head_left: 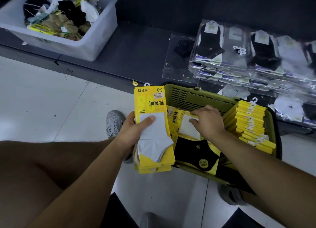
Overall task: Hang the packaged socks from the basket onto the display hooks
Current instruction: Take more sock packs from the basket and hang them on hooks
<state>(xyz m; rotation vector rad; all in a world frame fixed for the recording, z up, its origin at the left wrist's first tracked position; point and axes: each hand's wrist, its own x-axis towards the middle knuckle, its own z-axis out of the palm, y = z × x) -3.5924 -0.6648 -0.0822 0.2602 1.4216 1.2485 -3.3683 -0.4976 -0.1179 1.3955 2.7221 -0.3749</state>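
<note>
One at a time: lift pack (186, 126), pinched at its edge by right hand (209, 120), clear of basket (196, 94); add to stack (153, 142) gripped in left hand (132, 133), thumb across front, edges squared

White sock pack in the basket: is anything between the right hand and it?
Nothing visible. The right hand touches the white sock pack, which lies on top in the green basket. The left hand holds other sock packs off to the side.

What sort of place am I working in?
Probably a shop's sock aisle: a green shopping basket of yellow carded socks, stacks of bagged socks on the low dark shelf, and a clear bin of loose stock.
</note>
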